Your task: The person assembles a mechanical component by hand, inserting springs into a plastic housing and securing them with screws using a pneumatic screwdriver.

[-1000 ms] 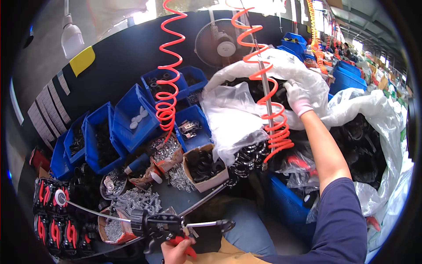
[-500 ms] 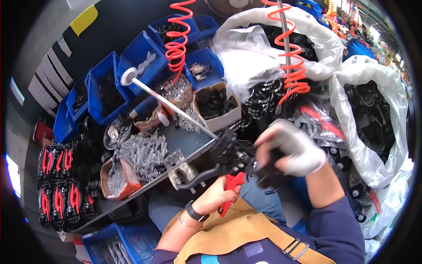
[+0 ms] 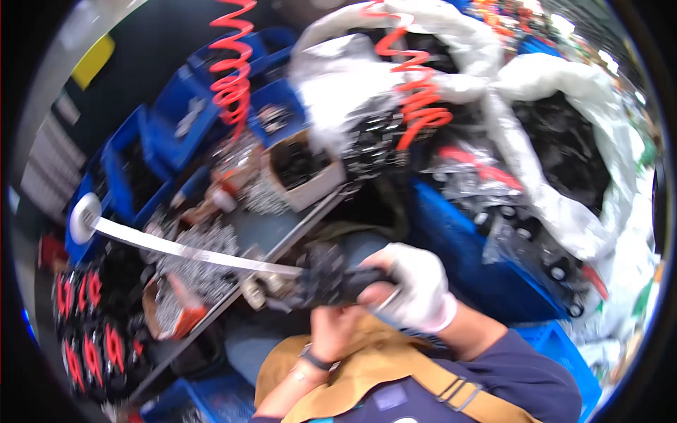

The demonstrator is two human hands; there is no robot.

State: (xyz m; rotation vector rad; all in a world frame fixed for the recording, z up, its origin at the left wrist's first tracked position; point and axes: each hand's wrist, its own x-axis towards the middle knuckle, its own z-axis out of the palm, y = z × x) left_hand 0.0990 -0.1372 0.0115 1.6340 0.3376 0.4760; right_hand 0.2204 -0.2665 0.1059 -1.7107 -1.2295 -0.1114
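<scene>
In front of my body is what looks like a bar clamp with a black body (image 3: pixel 321 278), blurred by motion. Its long flat metal bar (image 3: pixel 190 254) runs out to the left and ends in a round white disc (image 3: pixel 86 217). My left hand (image 3: pixel 336 328), bare with a dark wristband, is closed on the clamp from below; its fingertips are partly hidden. Wearing a white glove with bare fingertips, my right hand (image 3: pixel 416 285) is wrapped round a black part at the clamp's right side.
Left, a bench holds a heap of small springs (image 3: pixel 204 247), a box of black parts (image 3: pixel 303 169) and rows of red-and-black clamp parts (image 3: pixel 92 352). Blue bins (image 3: pixel 173 120) stand behind. Red coiled hoses (image 3: pixel 416 92) hang overhead. White sacks (image 3: pixel 606 141) of black parts stand right.
My view has shifted, so the surroundings sit further left. The bar has swung lower and flatter on the left. My right hand has come down and closed on the clamp's black part.
</scene>
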